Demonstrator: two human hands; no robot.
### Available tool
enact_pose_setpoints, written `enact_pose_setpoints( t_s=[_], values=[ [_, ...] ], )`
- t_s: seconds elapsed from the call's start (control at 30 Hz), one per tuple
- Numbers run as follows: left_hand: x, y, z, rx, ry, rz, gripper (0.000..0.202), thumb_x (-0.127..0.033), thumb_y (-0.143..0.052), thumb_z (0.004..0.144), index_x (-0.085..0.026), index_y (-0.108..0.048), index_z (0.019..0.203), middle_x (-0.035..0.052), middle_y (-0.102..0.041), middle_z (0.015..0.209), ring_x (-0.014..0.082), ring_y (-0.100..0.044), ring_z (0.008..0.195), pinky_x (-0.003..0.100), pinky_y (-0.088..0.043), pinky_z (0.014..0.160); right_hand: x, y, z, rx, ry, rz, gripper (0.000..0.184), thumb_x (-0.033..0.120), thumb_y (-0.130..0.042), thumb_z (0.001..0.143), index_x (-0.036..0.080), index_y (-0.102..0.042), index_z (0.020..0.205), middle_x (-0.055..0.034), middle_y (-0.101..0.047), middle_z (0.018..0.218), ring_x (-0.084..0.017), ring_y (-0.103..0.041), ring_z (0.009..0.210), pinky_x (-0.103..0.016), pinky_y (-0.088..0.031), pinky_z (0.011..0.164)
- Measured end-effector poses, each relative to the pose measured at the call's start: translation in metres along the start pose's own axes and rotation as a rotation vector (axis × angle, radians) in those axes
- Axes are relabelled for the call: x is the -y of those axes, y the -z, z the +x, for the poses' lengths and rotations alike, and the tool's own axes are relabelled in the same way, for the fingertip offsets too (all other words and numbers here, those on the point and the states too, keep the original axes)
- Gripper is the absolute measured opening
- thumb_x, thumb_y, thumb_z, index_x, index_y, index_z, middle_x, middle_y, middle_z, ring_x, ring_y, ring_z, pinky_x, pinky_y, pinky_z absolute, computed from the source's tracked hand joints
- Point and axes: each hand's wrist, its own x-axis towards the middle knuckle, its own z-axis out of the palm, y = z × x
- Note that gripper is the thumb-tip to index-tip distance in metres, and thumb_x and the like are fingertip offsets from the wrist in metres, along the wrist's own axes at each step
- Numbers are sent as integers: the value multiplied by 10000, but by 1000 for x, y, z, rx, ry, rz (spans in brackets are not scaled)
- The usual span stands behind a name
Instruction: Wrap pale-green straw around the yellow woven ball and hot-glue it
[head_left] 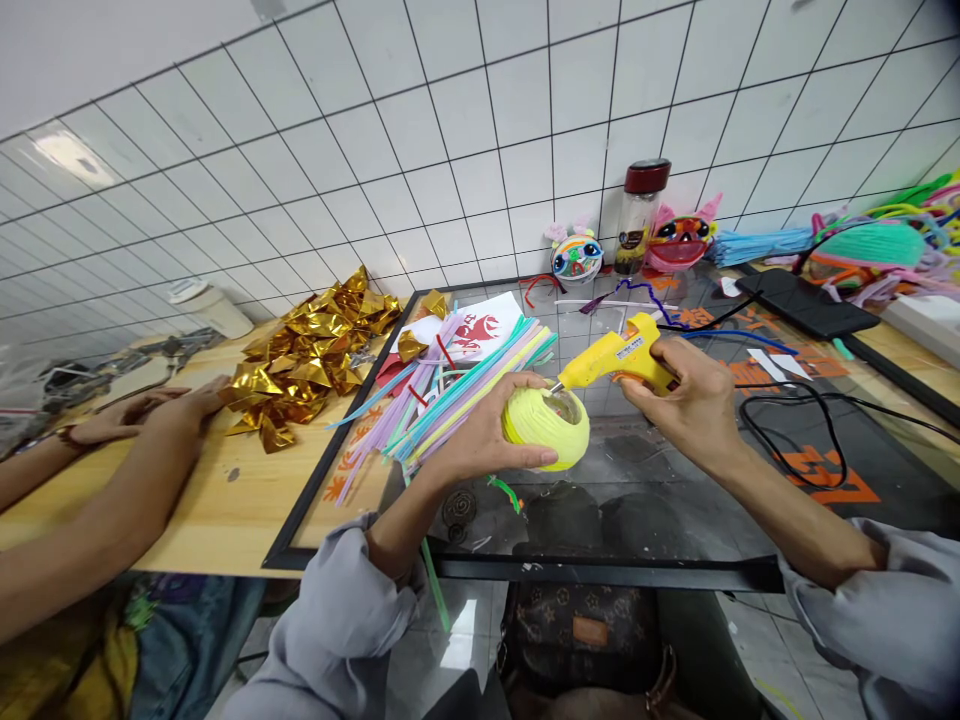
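My left hand [499,430] wraps round a yellow, ridged, bowl-like ball [555,440] with a round opening on top, held above the dark glass tabletop. In my right hand [694,395] is a yellow hot glue gun [626,355], gripped by its handle. Its metal nozzle points down and left at the rim of the opening; whether it touches cannot be seen clearly. Beside my left hand lies a bundle of pastel pipe cleaners [457,400] in purple, mint and yellow. A short green piece [506,492] lies just below the ball.
Folded gold paper pieces [315,340] are heaped at left, next to another person's arms [150,470]. A glass bottle [636,220] and two decorated animal-face crafts [577,255] stand by the tiled wall. At right are a black phone [810,300] and a looping black cable [840,450].
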Motion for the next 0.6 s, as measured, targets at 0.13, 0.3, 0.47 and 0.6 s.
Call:
enact_pose_setpoints(
  t_s=[0.13,0.3,0.47,0.6],
  values=[
    [1,0,0,7,7,-14,754,-417,-890,634,-197,-528,1258,122,-569,1394,316,-553,1307,424,-439,1122,0,0,0,13,-15,6,253,355,-692,824,248,-475,749,20,-505,659,-143,-395,554,-311,-298,537],
    [2,1,-1,10,-4,-18,746,-404,-892,639,-204,-530,1260,119,-569,1392,313,-551,1305,424,-433,1124,1,1,0,-4,14,3,234,333,-692,828,244,-486,762,18,-515,662,-141,-400,552,-312,-292,536],
    [3,0,0,4,-6,-15,748,-414,-893,635,-205,-537,1258,117,-571,1390,318,-553,1307,433,-436,1128,-1,2,1,6,40,-9,249,341,-689,840,247,-470,766,17,-516,664,-141,-401,555,-306,-298,531],
    [4,0,0,0,-5,11,762,-432,-895,626,-204,-544,1262,121,-572,1397,333,-541,1329,451,-424,1149,-2,0,-1,-15,56,-15,258,334,-691,845,246,-460,770,20,-513,671,-137,-399,556,-303,-299,531]
  ],
)
